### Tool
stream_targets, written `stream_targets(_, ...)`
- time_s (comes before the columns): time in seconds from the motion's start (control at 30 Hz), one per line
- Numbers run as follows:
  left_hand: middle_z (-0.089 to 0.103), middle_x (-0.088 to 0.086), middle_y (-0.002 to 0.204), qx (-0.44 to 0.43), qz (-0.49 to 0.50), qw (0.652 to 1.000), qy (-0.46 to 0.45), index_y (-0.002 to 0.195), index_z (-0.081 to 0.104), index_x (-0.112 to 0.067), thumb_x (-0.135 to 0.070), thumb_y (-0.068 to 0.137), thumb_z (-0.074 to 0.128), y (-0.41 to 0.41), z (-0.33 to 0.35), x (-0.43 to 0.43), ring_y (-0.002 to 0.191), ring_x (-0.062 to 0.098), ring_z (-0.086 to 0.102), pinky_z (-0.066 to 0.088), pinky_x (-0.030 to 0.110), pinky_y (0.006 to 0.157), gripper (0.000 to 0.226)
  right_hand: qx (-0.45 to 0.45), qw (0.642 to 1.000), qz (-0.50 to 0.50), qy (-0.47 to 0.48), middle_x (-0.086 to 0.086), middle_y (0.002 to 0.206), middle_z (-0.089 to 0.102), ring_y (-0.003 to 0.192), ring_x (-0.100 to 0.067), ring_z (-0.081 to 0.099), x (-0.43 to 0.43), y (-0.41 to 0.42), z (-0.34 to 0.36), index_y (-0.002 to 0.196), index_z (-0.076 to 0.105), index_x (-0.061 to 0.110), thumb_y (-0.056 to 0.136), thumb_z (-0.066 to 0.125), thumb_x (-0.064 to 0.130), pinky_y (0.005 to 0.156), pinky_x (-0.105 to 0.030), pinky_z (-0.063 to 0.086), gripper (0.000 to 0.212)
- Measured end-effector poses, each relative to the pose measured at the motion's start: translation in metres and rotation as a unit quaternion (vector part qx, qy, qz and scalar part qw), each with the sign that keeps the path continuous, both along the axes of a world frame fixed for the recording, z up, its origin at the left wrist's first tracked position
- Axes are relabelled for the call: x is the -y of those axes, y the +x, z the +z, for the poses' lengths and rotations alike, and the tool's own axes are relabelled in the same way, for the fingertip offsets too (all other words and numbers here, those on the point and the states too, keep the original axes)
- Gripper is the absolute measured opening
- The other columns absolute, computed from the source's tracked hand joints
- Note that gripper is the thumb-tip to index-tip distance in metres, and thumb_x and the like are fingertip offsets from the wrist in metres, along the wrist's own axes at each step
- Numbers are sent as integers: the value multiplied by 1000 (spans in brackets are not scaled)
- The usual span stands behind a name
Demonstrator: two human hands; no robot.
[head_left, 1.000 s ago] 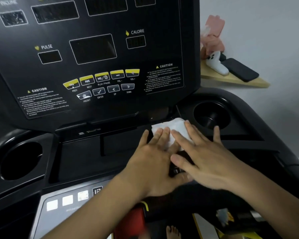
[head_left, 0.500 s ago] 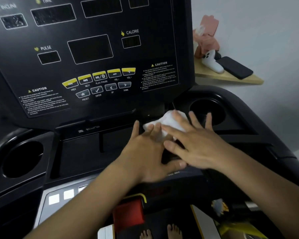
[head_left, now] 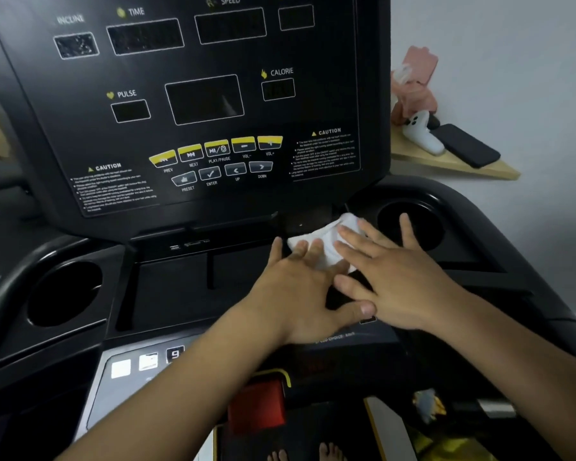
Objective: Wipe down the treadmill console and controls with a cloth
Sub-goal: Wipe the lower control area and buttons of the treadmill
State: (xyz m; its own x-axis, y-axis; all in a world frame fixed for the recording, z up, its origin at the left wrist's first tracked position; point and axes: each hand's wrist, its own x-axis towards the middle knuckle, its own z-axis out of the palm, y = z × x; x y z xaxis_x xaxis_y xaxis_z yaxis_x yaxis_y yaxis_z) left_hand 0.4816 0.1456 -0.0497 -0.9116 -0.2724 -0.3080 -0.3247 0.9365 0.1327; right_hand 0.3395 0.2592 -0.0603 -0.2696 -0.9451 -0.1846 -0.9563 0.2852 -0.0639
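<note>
A white cloth [head_left: 326, 237] lies on the black tray below the treadmill console [head_left: 197, 104], beside the right cup holder [head_left: 409, 224]. My left hand [head_left: 300, 287] presses flat on the cloth's near left part with straight fingers. My right hand [head_left: 396, 274] lies flat over the cloth's right part, fingers spread, its thumb over my left thumb. Much of the cloth is hidden under both hands. The yellow and grey control buttons [head_left: 220, 158] sit on the upright panel above.
A left cup holder [head_left: 64, 294] sits at the tray's far side. A lower panel with white keys [head_left: 133, 364] and a red safety key [head_left: 256, 407] lies near me. A wooden shelf [head_left: 453, 164] at right holds a black phone, a white object and a pink figure.
Both hands and the cloth have slid slightly away from me and to the right, toward the tray's back corner by the right cup holder. The cloth has bunched up a little.
</note>
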Motion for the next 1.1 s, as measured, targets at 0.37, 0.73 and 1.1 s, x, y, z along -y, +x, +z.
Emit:
stream_targets(0.37, 5, 11, 166, -16, 23, 1000, -8, 156, 8, -35, -76, 89, 13, -11, -3, 3, 153, 23, 1, -6, 54, 121, 79, 191, 976, -75, -66, 18, 162, 3, 146, -3, -8, 11, -7, 0, 151, 28, 33, 88, 14, 66, 121, -40, -9, 73)
stream_targets(0.73, 11, -1, 166, -21, 16, 999, 22, 157, 9, -32, -64, 96, 8, -9, -1, 7, 153, 14, 5, -11, 53, 120, 68, 154, 984, -75, -40, 7, 163, 10, 145, -11, 26, 21, -3, 9, 142, 46, 32, 93, 11, 59, 121, -42, -9, 66)
stream_targets(1.1, 15, 0, 165, -27, 27, 998, 41, 157, 11, -28, -57, 99, 7, -12, 0, 7, 152, 12, 4, -12, 53, 120, 65, 134, 989, -59, -26, -1, 164, 6, 150, -11, 8, 25, -1, 12, 148, 36, 28, 102, 13, 46, 120, -45, -10, 55)
